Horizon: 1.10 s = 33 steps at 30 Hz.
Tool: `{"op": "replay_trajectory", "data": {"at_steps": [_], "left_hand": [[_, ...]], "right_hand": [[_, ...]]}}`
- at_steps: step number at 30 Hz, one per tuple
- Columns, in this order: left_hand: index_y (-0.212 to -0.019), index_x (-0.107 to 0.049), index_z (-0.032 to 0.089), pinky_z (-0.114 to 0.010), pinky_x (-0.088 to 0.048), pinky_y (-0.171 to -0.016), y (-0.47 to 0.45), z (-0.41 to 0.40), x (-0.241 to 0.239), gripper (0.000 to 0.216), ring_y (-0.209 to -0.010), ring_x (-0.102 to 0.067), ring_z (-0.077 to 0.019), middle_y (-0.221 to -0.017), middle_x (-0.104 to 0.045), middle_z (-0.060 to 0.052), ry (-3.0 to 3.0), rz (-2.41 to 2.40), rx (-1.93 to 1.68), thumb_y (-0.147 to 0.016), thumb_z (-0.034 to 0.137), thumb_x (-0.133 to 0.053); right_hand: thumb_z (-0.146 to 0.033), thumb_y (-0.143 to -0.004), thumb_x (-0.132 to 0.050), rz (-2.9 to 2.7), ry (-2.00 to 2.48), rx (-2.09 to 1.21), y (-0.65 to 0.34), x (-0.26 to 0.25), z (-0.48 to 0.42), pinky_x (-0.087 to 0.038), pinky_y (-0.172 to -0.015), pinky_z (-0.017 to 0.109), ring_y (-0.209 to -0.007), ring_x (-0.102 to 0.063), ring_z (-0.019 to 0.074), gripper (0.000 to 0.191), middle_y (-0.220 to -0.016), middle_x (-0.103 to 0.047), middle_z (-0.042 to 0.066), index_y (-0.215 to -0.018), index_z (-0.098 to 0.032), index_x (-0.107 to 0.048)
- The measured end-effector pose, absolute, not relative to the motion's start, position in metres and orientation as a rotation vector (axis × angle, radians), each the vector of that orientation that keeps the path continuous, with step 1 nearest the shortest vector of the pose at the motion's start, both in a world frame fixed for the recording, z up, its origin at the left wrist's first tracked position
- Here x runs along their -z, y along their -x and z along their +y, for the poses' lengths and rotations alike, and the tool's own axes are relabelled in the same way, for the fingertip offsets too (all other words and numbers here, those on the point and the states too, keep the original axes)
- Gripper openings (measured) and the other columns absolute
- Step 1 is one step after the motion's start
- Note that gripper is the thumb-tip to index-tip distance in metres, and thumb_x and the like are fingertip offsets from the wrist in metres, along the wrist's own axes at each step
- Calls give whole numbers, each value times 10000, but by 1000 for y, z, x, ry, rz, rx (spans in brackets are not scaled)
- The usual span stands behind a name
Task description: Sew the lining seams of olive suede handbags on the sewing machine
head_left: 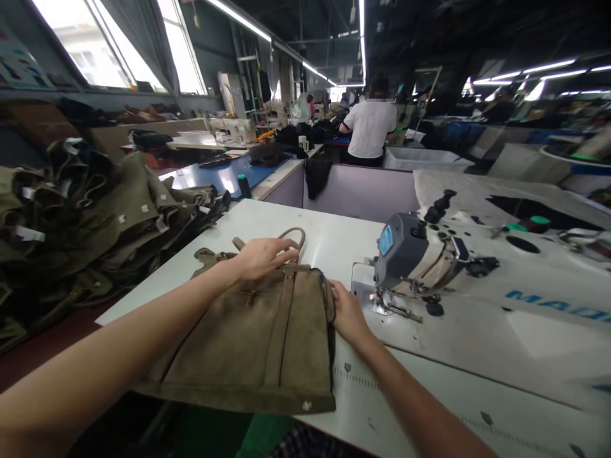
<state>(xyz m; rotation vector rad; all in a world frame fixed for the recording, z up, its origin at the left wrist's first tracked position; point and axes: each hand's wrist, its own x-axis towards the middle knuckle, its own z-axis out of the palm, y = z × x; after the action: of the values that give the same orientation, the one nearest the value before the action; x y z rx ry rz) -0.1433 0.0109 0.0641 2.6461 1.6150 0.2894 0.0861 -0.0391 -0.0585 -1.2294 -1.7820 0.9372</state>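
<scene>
An olive-brown suede bag (pixel 258 343) lies flat on the white sewing table (pixel 334 242) in front of me, its looped handle (pixel 293 234) pointing away. My left hand (pixel 262 257) rests palm down on the bag's top edge near the handle, fingers curled over it. My right hand (pixel 348 315) grips the bag's right edge by the opening, fingers tucked under the fabric. The sewing machine (pixel 420 254) stands just right of the bag, its presser foot (pixel 396 305) close to my right hand.
A large heap of olive bags (pixel 86 216) is piled at the left. A person in a white shirt (pixel 370 127) sits with their back to me at a far table. More workstations, a thread cone (pixel 244 186) and dark cloth lie beyond.
</scene>
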Motion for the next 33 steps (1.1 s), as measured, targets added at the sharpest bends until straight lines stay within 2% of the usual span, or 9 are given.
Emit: {"op": "replay_trajectory", "data": {"at_steps": [3,5,9,13,17,21,25,29,33], "left_hand": [[-1250,-573,179,-437,-422,-960,141,4,-59,403,-1125,-600,-275,-1295,-611,-128,-2750,1663,-537,-1007,322,-285],[-1271,-552,174,-484,-295,-1094,123,-10,-59,390,-1270,-496,-275,-1385,-543,-126,-3002,1327,-723,-999,252,-284],[-1248,-555,204,-386,-355,-1078,81,-40,-55,332,-1212,-535,-227,-1348,-577,-60,-3202,346,-383,-999,366,-407],[-1254,-522,212,-359,-489,-780,79,-49,-45,499,-965,-646,-257,-1319,-573,-109,-3035,919,75,-883,539,-587],[-1158,-566,119,-366,-475,-619,90,-46,-45,591,-745,-673,-318,-915,-690,-143,-2822,1502,397,-778,549,-710],[-1088,-620,124,-485,-442,-885,88,-37,-42,703,-934,-636,-368,-955,-689,-159,-2929,1329,392,-558,496,-892],[-1167,-605,170,-540,-188,-1125,99,-26,-29,641,-1214,-499,-350,-1117,-674,-122,-3020,958,159,-655,470,-846],[-1364,-414,149,-465,-229,-1107,114,-24,-22,851,-1285,-461,-330,-1303,-583,-167,-2880,841,2,-692,491,-807],[-1315,-409,122,-433,-355,-965,102,-18,-25,864,-1066,-613,-324,-1126,-666,-146,-2701,1116,-70,-690,598,-769]], "right_hand": [[-109,-773,-588,-1770,1242,-899,-85,59,-42,-517,-657,292,-714,-683,228,418,-825,-724,43,-1184,-183,-567],[-127,-779,-586,-1773,1267,-871,-86,58,-41,-510,-648,306,-713,-674,245,398,-781,-709,41,-1173,-179,-575],[-160,-811,-579,-1782,1308,-828,-88,57,-39,-504,-745,324,-876,-664,262,328,-895,-705,61,-1139,-188,-579],[-126,-775,-586,-1798,1351,-849,-87,59,-39,-479,-666,276,-750,-648,206,387,-781,-673,-1,-1156,-183,-542],[-128,-735,-629,-1813,1418,-862,-83,57,-41,-376,-538,235,-561,-555,160,415,-583,-529,-90,-1137,-192,-547],[-103,-714,-635,-1836,1454,-845,-80,53,-47,-338,-531,238,-541,-531,154,468,-572,-505,-96,-1167,-187,-548],[-83,-715,-631,-1855,1452,-827,-81,51,-52,-345,-534,244,-575,-562,174,462,-609,-558,-69,-1158,-179,-543],[-125,-742,-667,-1855,1433,-806,-83,49,-53,-400,-615,258,-725,-631,212,455,-770,-669,-3,-1170,-184,-525],[-195,-741,-721,-1845,1458,-813,-83,50,-53,-373,-562,253,-668,-612,209,429,-711,-633,-19,-1131,-186,-544]]}}
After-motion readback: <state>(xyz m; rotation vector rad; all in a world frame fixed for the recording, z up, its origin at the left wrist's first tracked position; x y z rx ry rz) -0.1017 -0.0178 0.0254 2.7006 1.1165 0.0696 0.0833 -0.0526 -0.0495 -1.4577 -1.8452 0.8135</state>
